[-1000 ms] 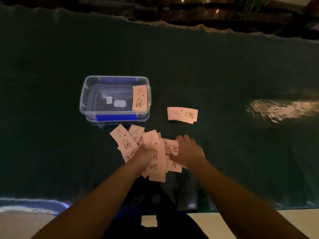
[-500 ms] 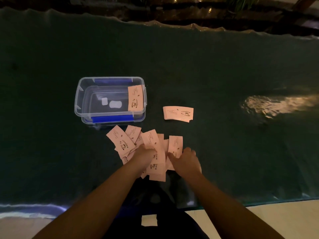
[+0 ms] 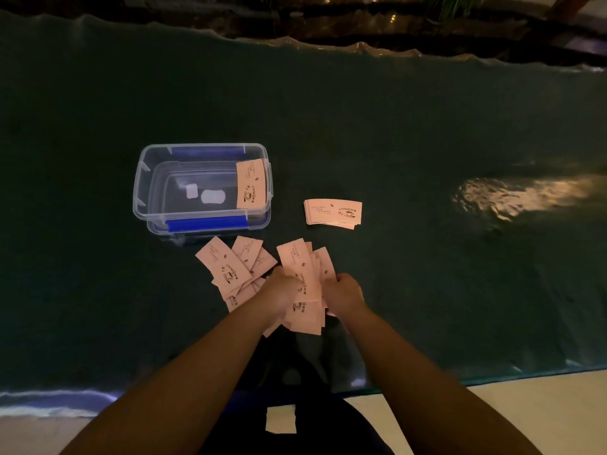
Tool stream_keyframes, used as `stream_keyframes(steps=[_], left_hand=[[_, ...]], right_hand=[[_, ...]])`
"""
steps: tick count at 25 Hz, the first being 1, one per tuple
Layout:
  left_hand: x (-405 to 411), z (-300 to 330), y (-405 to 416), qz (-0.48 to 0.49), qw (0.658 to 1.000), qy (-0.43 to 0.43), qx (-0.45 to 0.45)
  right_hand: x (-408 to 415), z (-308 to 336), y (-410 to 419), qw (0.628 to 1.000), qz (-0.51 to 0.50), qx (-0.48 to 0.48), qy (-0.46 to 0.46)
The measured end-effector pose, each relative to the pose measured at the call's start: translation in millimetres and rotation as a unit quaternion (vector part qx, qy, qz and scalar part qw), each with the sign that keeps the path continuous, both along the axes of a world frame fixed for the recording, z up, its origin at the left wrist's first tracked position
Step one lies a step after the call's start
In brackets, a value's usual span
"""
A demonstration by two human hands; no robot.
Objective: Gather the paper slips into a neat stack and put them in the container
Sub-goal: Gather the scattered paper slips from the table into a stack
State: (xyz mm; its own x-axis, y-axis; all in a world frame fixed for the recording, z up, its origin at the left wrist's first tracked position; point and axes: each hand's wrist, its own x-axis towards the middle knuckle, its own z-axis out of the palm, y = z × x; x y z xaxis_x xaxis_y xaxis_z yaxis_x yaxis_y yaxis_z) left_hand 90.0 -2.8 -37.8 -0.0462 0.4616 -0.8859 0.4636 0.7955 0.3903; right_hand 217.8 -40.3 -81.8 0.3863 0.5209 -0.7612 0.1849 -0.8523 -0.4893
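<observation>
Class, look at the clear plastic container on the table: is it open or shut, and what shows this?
Open. The container has no lid on top, and one paper slip leans inside against its right wall.

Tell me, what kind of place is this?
Probably a café or restaurant table after dark, though that is a guess. The slips bear a coffee-cup print, the dark tabletop gleams under warm lamplight, and small lights and plants show beyond its far edge.

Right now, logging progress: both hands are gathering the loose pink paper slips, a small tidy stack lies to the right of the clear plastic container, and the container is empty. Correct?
Not quite. The head view shows the clear plastic container already holds pink slips leaning at its right end. The rest stands: left hand and right hand gather, tidy stack lies right.
</observation>
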Motion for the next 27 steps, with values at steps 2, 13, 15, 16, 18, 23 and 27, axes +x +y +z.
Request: stream_keyframes(steps=[2,13,15,16,18,23,27], left_hand=[[10.2,2.1,2.9,-0.018,1.0,0.002,-0.01],[9.2,-16.5,-10.6,-0.067,0.991,-0.044,0.111],[4.1,-25.6,-8.9,-0.056,0.988,-0.01,0.143],[0.9,-28.8,-7.6,-0.059,0.986,0.01,0.153],[-6.3,-31.3,-6.2,-0.078,0.978,0.063,0.185],[-15.2,-29.9,7.3,-0.153,0.957,0.134,0.207],[-7.6,-23.1,20.6,-0.24,0.951,0.126,0.152]], right_hand=[[3.2,1.1,2.0,0.995,-0.069,-0.016,0.074],[8.5,8.0,-0.2,0.991,-0.048,0.032,0.123],[4.4,7.1,-1.2,0.993,-0.037,0.021,0.114],[2.8,6.2,-1.9,0.993,-0.037,0.018,0.109],[3.6,3.6,-2.9,0.993,-0.046,0.021,0.105],[14.2,2.1,-3.3,0.988,-0.089,0.039,0.12],[20.2,5.6,1.5,0.979,-0.116,0.049,0.158]])
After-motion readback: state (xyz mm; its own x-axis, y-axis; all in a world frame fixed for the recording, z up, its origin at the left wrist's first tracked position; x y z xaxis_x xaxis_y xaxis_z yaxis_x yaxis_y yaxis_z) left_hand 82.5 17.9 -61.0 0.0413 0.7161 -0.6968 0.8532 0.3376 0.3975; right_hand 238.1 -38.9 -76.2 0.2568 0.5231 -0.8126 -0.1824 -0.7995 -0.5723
